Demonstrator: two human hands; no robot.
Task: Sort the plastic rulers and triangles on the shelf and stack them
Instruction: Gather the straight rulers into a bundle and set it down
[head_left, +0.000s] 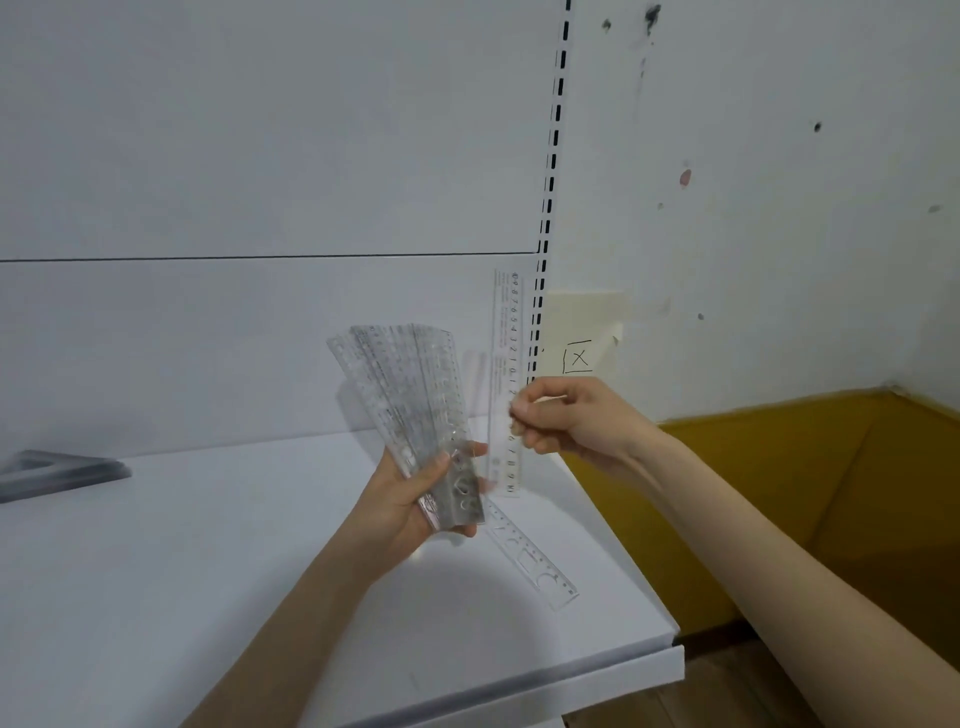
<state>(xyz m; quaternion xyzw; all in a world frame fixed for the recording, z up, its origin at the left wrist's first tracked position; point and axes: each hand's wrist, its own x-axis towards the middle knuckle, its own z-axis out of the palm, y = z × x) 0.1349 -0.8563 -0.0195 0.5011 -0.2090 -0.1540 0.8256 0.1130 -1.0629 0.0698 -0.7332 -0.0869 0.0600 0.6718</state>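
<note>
On the smooth white shelf (208, 597), one clear stencil ruler (535, 564) lay flat just below your left hand (405, 499), which gripped a fanned bundle (405, 384) of transparent plastic rulers by its lower end. Your right hand (571, 415) pinched a single clear ruler (506, 332) upright beside the fan. A blurred grey triangular stack (62, 473) lay far left.

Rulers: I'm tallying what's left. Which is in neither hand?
The stencil ruler flat on the shelf; the left hand grips a fan, the right hand pinches an upright numbered ruler.
</note>
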